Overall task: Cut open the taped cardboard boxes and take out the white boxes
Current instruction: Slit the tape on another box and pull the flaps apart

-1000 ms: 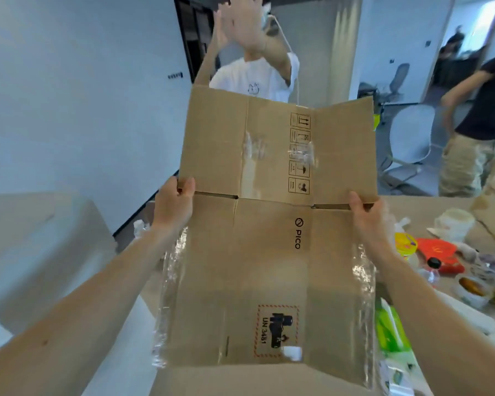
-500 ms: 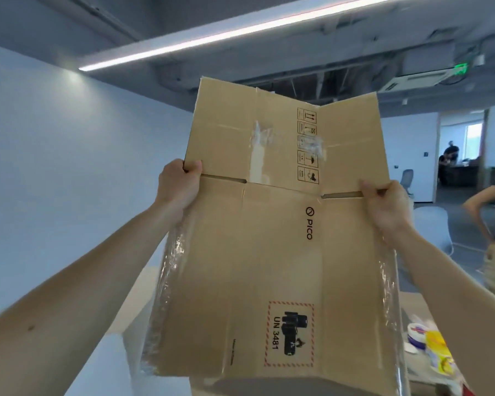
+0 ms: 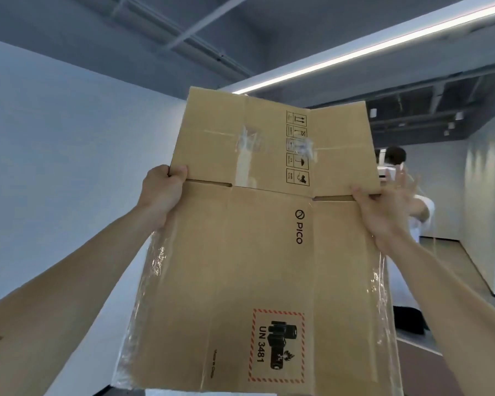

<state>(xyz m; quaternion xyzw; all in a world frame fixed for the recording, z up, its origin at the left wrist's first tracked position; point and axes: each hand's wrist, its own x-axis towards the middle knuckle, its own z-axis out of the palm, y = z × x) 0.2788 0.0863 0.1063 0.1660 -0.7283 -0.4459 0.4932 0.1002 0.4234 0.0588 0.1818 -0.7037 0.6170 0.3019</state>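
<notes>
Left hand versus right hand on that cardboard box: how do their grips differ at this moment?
The left hand is curled into a fist around the cardboard box at its left edge, knuckles toward the camera. The right hand sits slightly lower, its fingers hooked into the flap slot at the right edge. Both grip at the flap fold line, holding the box raised.

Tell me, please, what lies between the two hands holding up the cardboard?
In the head view, only the flattened cardboard box spans from the left hand to the right hand, with its PICO logo printed there.
</notes>
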